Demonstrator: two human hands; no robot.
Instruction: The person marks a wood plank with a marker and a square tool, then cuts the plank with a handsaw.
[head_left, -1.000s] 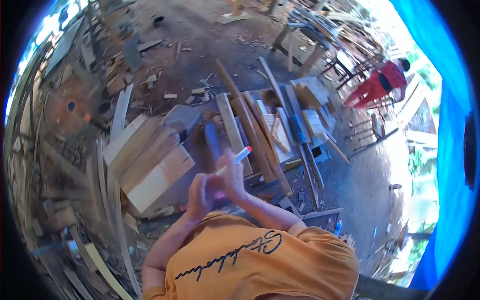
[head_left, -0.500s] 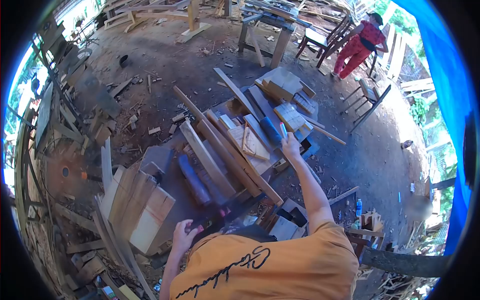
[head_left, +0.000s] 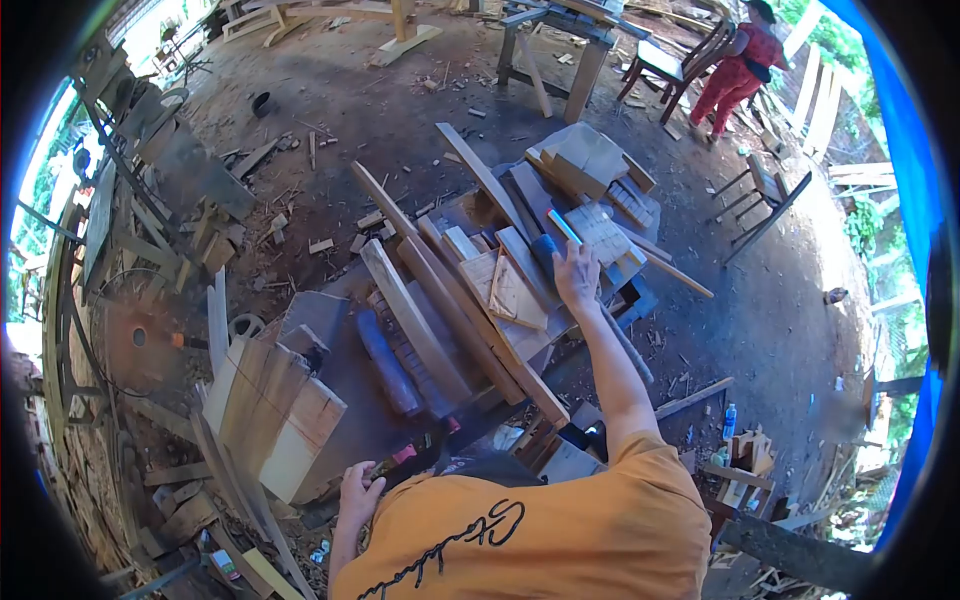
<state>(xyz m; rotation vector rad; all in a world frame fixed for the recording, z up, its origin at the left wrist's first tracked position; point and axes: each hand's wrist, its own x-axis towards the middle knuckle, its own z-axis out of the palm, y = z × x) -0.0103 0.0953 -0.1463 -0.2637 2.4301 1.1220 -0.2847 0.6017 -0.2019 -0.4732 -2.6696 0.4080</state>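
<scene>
My right hand [head_left: 577,275] reaches over the cluttered workbench, closed on a slim light-blue marker [head_left: 563,226] with an orange tip. Right beside its fingers lies a dark blue cylinder [head_left: 545,250]. Light wooden blocks [head_left: 598,232] lie just beyond the hand. To its left are a small wooden board [head_left: 518,300] and long planks [head_left: 470,310]. Near the bench's lower edge, my left hand [head_left: 360,492] is beside my orange shirt, fingers apart and holding nothing. A dark blue-purple rolled object [head_left: 387,362] lies on the bench above it.
Wide boards [head_left: 270,410] lean at the left. Another person [head_left: 740,75] in red stands at the upper right, near a wooden chair [head_left: 665,62]. A second workbench [head_left: 560,35] stands at the back. A bottle [head_left: 729,420] and offcuts are at the right.
My right hand has moved slightly up the bench with the marker, which now tilts left. My left hand has shifted slightly down. The view has shifted, and the other person has turned.
</scene>
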